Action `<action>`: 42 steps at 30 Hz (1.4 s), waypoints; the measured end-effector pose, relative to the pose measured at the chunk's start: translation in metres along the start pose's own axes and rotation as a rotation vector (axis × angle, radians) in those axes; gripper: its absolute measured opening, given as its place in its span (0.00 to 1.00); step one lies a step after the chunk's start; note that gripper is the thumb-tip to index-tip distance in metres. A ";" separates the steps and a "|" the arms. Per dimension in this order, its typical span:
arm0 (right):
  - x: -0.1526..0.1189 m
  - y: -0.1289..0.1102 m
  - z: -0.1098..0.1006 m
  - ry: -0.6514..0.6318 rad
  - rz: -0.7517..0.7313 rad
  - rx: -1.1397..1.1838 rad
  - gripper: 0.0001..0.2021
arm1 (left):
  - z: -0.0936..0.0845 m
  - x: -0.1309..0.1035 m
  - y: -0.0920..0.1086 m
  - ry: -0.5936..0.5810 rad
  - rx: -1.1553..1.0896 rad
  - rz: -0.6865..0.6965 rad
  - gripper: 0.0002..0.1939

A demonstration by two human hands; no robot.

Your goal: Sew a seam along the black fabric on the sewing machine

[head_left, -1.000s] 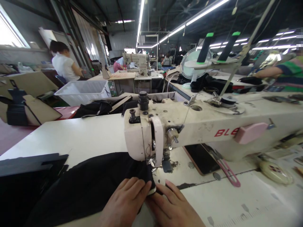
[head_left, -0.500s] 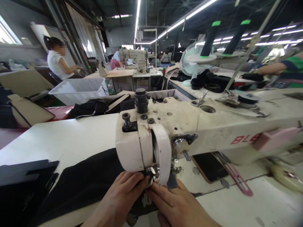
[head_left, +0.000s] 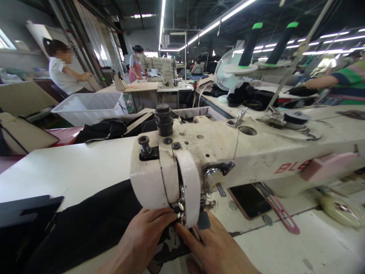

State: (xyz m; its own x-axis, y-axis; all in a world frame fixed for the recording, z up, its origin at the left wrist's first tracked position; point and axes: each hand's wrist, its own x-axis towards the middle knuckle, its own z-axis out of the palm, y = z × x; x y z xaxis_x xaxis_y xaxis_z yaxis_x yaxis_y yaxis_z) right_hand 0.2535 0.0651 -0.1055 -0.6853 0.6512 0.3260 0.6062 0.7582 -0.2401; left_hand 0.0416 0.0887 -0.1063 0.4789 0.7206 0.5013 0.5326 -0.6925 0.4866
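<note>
A cream sewing machine (head_left: 228, 152) lies across the white table (head_left: 71, 167), its head close to me. Black fabric (head_left: 85, 224) spreads from under the head to the left. My left hand (head_left: 142, 239) rests on the fabric right below the needle area (head_left: 179, 207), fingers pressing the cloth. My right hand (head_left: 213, 247) lies beside it on the right, its fingertips pinching the fabric edge under the presser foot. A patch of camouflage-patterned cloth (head_left: 169, 243) shows between both hands. The needle itself is hidden by the machine head.
A phone (head_left: 249, 199) and pink-handled clippers (head_left: 281, 213) lie under the machine arm. Two green-topped thread cones (head_left: 251, 43) stand behind. A white bin (head_left: 88, 108) and dark bags sit beyond the table. Other people work at distant machines; a striped sleeve (head_left: 348, 82) is at right.
My view has come nearer to the machine head. Both hands have slid the fabric forward, from in front of the head to right under the needle area.
</note>
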 end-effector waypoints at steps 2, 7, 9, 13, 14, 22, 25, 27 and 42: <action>0.000 0.000 -0.001 0.033 -0.006 -0.019 0.24 | -0.006 0.005 0.001 -0.010 0.041 0.083 0.16; 0.004 -0.002 -0.006 0.070 0.009 -0.066 0.18 | -0.003 0.008 0.002 -0.046 0.258 0.100 0.20; 0.004 -0.002 -0.007 0.072 0.015 -0.063 0.18 | 0.001 0.007 0.002 -0.025 0.266 0.095 0.20; 0.004 -0.002 -0.004 0.135 0.008 -0.092 0.16 | 0.003 0.005 -0.001 0.020 0.297 0.151 0.21; 0.004 -0.002 -0.004 0.149 0.012 -0.100 0.15 | 0.004 0.005 -0.001 0.012 0.303 0.153 0.21; 0.009 -0.001 -0.004 0.247 -0.014 -0.141 0.12 | 0.000 0.001 0.003 -0.125 0.206 0.059 0.16; 0.010 -0.001 -0.005 0.256 -0.038 -0.162 0.13 | -0.003 0.006 0.009 -0.093 0.213 0.064 0.16; 0.010 -0.002 -0.006 0.232 -0.027 -0.143 0.14 | -0.005 0.010 0.011 -0.066 0.230 0.105 0.17; 0.006 0.000 -0.008 0.150 0.027 0.069 0.19 | -0.004 0.007 0.010 -0.091 0.129 0.079 0.17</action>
State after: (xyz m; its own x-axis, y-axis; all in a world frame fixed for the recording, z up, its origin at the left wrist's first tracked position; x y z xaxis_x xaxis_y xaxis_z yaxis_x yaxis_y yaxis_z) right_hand 0.2521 0.0688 -0.0964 -0.5981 0.6629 0.4504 0.5908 0.7444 -0.3112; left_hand 0.0476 0.0871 -0.0951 0.5809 0.6685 0.4644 0.5734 -0.7410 0.3495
